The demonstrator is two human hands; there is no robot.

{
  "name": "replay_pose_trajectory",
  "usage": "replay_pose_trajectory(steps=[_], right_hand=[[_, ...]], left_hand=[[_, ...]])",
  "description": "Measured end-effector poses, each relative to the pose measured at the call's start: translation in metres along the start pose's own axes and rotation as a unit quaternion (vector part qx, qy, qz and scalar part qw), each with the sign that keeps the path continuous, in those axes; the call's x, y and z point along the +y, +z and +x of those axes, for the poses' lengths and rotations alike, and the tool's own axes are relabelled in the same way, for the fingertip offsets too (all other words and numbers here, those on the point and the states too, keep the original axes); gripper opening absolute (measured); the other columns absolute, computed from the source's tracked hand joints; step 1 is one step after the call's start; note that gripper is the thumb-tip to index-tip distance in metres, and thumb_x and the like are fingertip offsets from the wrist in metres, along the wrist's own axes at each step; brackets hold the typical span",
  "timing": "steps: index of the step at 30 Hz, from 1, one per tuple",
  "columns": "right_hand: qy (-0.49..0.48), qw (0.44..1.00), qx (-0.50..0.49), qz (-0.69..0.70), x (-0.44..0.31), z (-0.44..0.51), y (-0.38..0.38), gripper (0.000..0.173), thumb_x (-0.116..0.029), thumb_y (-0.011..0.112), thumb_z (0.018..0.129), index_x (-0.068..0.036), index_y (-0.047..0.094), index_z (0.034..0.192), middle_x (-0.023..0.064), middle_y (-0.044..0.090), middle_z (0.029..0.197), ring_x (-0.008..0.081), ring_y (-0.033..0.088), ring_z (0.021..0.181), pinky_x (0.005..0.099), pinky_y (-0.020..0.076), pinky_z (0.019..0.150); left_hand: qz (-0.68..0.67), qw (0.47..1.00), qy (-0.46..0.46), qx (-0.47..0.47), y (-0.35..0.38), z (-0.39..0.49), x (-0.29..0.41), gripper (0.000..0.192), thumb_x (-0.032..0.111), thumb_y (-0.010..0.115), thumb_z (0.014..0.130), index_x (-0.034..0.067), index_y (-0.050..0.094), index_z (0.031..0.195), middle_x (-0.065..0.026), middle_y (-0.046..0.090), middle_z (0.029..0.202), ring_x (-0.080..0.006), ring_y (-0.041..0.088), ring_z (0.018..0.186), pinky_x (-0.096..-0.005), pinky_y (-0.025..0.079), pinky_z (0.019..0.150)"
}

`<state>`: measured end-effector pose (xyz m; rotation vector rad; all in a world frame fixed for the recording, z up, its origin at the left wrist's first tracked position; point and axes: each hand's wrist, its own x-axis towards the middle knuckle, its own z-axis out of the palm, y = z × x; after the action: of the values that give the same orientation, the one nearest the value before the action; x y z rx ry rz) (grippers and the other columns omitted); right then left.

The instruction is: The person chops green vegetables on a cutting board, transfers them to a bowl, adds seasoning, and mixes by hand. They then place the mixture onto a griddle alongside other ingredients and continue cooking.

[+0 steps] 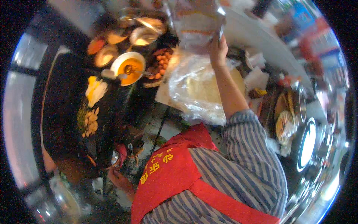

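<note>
My right hand (pixel 219 51) reaches far forward, its fingers closed on a shiny, clear-looking item (pixel 221 23) that is too blurred to name. Under that forearm a clear plastic bag (pixel 181 89) covers flat, pale yellowish sheets (pixel 204 84) on a light board. Low at the left, my left hand (pixel 120 179) is beside a dark red item (pixel 121 153); shadow and blur hide whether it holds anything. On the dark griddle (pixel 67 112) beyond it lie an egg (pixel 95 91) with runny yolk and a small heap of light brown food pieces (pixel 91 122), with green bits alongside.
A white bowl of orange sauce (pixel 137 65) with a utensil in it stands behind the griddle. Next to it is a container of reddish-brown round pieces (pixel 161 63), with several more bowls behind. At the right are a plastic-wrapped item (pixel 286 127) and a bright ring-shaped light (pixel 306 144).
</note>
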<state>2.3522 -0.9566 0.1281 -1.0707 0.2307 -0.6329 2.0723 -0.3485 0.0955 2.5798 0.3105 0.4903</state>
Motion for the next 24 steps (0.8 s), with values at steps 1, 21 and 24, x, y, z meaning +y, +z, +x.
replay_pose_trajectory(steps=[1,21,24], right_hand=[[-0.156,0.948,0.066,-0.270,-0.013,0.020,-0.019,0.030,-0.027,0.056,0.089,-0.004,0.056,0.109,0.0130,0.062,0.082,0.0304,0.060,0.076,0.0417,0.0469,0.068],[0.070,0.770,0.072,-0.631,-0.022,-0.044,-0.239,0.026,-0.022,0.053,0.088,-0.006,0.064,0.105,0.0183,0.063,0.101,0.0361,0.060,0.098,0.0411,0.0467,0.084],[0.029,0.731,0.019,-0.681,0.018,0.026,-0.230,0.026,-0.016,0.051,0.087,-0.007,0.062,0.109,0.0192,0.063,0.103,0.0376,0.060,0.099,0.0423,0.0477,0.084]], left_hand=[[0.006,1.000,0.020,-0.011,-0.003,0.010,0.008,0.025,0.005,0.047,0.094,-0.001,0.055,0.117,-0.0166,0.059,0.111,-0.0275,0.057,0.103,-0.0347,0.046,0.088],[-0.017,0.947,0.211,-0.242,0.077,0.064,0.133,0.023,0.000,0.046,0.090,-0.001,0.056,0.111,-0.0154,0.056,0.107,-0.0276,0.057,0.096,-0.0357,0.047,0.084],[-0.005,0.956,0.178,-0.234,0.071,0.053,0.120,0.023,0.002,0.047,0.091,0.000,0.057,0.111,-0.0152,0.057,0.104,-0.0287,0.057,0.095,-0.0372,0.046,0.083]])
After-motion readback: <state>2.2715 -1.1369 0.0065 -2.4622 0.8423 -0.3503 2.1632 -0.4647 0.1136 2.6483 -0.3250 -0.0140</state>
